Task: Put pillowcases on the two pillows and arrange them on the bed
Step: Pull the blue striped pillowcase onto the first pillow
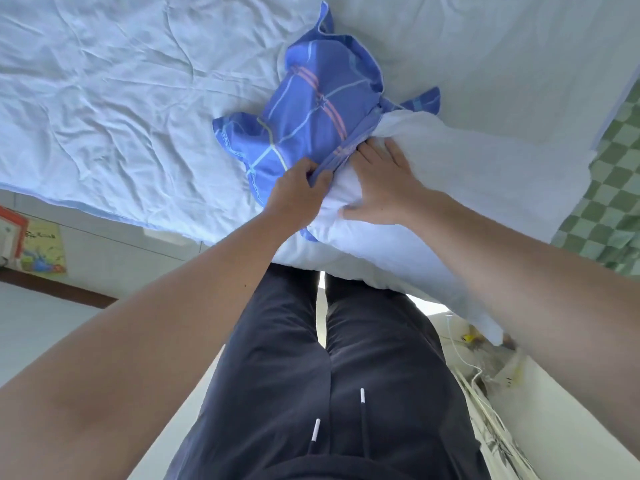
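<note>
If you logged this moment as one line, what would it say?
step: casing first pillow | left hand: grips blue pillowcase opening | right hand: presses white pillow in | state: partly inserted

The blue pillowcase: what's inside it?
One end of the white pillow goes into the blue pillowcase, whose opening the left hand grips. How far in it reaches is hidden by the cloth. The right hand presses the pillow.
</note>
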